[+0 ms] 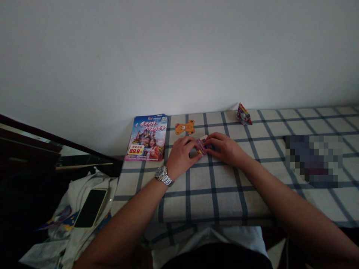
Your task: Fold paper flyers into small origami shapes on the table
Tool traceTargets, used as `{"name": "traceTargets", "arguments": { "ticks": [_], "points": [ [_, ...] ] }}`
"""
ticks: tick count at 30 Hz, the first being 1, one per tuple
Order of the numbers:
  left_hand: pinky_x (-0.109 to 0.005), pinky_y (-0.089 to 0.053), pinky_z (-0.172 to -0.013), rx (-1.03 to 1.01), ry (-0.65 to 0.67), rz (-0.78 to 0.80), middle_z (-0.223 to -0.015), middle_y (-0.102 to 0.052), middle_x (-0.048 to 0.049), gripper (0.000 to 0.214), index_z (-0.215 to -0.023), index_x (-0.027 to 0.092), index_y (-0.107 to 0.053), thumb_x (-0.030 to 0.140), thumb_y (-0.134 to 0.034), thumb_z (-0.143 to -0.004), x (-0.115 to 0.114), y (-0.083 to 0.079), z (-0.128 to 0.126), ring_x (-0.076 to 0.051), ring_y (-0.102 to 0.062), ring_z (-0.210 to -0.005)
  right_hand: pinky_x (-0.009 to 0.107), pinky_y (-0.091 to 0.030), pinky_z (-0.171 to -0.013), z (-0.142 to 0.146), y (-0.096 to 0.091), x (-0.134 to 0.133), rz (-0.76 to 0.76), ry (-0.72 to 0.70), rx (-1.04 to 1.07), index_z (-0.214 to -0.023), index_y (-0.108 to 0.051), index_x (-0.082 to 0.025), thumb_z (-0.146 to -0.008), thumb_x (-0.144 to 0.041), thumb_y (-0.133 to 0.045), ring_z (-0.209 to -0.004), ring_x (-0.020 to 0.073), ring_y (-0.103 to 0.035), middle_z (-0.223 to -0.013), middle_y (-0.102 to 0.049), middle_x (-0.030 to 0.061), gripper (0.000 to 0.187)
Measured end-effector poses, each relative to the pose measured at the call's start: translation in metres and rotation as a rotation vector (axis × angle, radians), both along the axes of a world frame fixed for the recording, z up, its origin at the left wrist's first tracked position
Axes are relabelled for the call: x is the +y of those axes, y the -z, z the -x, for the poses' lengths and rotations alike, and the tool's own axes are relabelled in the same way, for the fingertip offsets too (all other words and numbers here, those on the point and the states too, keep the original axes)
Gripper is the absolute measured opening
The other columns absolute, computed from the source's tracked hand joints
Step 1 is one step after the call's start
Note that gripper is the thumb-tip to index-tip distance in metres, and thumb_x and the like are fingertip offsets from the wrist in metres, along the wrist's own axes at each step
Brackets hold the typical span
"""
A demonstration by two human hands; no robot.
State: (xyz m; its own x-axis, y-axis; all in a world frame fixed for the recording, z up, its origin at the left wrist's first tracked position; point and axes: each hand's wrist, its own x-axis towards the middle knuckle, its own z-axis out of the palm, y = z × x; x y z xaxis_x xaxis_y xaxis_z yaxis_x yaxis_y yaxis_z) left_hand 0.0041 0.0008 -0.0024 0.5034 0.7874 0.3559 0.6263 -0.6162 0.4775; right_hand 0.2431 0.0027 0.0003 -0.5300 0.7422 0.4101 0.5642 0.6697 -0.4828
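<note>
Between my two hands, over the checked tablecloth, is a small folded piece of printed paper [201, 146], pink and purple with a pale edge. My left hand [183, 154], with a metal watch on its wrist, pinches the paper's left side. My right hand [223, 147] has its fingers closed on the right side, covering part of it. Behind my hands lies an orange bear figure [185, 127] on the cloth. A folded paper piece [244, 115] in similar printed colours stands farther back, near the wall.
A stack of printed flyers [148, 140] lies at the table's left end. A blurred-out dark object [311, 160] rests on the right of the checked tablecloth [227, 201]. Below the table at left, a phone [91, 208] lies on white bags. The wall [179, 56] borders the table's back.
</note>
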Motion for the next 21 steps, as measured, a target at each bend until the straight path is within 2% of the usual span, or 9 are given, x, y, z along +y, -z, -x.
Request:
{"name": "traceTargets", "arguments": {
  "ticks": [5,12,21],
  "points": [
    [-0.048,-0.050,-0.104,0.011,-0.005,-0.004,-0.122,-0.065,-0.0049,0.031,-0.111,0.025,-0.066,0.032,-0.083,-0.087,-0.001,0.000,0.000,-0.028,-0.060,-0.116,0.045,-0.058,-0.094,-0.001,0.005,0.003,-0.046,-0.019,-0.014,-0.108,-0.073,-0.023,-0.097,-0.028,-0.069,-0.108,0.0277,-0.067,-0.117,-0.068,0.0115,0.013],
    [-0.051,-0.047,-0.109,0.040,0.035,-0.006,-0.132,-0.063,-0.0059,0.042,-0.122,0.026,-0.065,0.035,-0.084,-0.085,-0.001,-0.002,0.002,-0.029,-0.059,-0.121,0.047,-0.057,-0.095,-0.003,0.006,0.004,-0.046,-0.009,-0.045,-0.107,-0.075,-0.023,-0.097,-0.029,-0.069,-0.110,0.0284,-0.067,-0.117,-0.069,0.0117,0.013],
    [-0.051,-0.046,-0.111,0.038,0.039,-0.003,-0.132,-0.063,-0.0054,0.037,-0.121,0.026,-0.065,0.034,-0.081,-0.088,-0.001,-0.002,0.003,-0.029,-0.059,-0.123,0.048,-0.057,-0.102,-0.014,0.009,0.006,0.007,-0.078,-0.050,-0.121,-0.074,-0.026,-0.097,-0.018,-0.062,-0.118,0.0279,-0.066,-0.126,-0.068,0.0113,0.028]
  ]
}}
